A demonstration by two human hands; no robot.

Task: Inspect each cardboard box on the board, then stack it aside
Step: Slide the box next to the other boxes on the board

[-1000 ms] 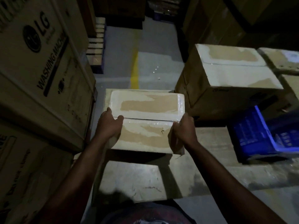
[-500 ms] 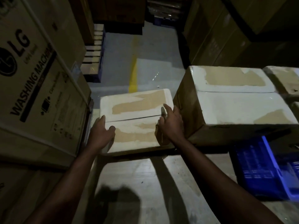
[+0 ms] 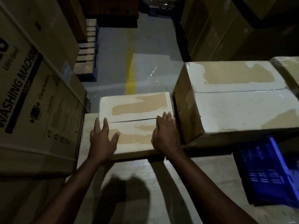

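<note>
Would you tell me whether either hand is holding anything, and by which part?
Nothing is gripped: the left hand and right hand rest with straight fingers on top of the small box, near its left and right edges.

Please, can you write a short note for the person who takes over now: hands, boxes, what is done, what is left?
Left hand: open, flat on the small white-taped cardboard box.
Right hand: open, flat on its right end.
The box lies on the pale board, beside the larger taped cardboard box.
Done: box set down.
Left: release it, probably take the next box.
</note>
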